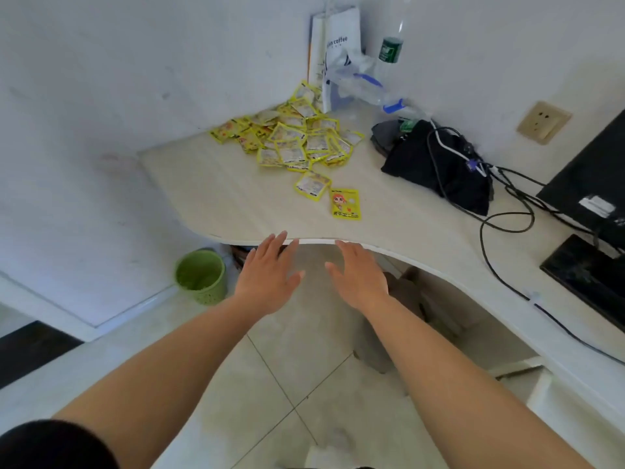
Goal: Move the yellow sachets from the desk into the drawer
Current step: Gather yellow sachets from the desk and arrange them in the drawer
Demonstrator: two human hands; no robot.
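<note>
A heap of several yellow sachets (pixel 291 137) lies on the pale desk (pixel 220 204) near the far corner by the wall. Two single sachets sit apart from the heap, one (pixel 312 185) just below it and one with a cartoon figure (pixel 345 204) closer to me. My left hand (pixel 270 275) and my right hand (pixel 358 275) hover side by side with straight fingers at the desk's front edge, holding nothing. Both are well short of the sachets. No drawer shows in this view.
A white paper coffee bag (pixel 334 38), a plastic bottle (pixel 392 52) and crumpled plastic stand behind the heap. Black cloth with cables (pixel 439 164) lies at right, beside a dark monitor (pixel 588 184). A green bin (pixel 201 275) stands on the floor under the desk's left end.
</note>
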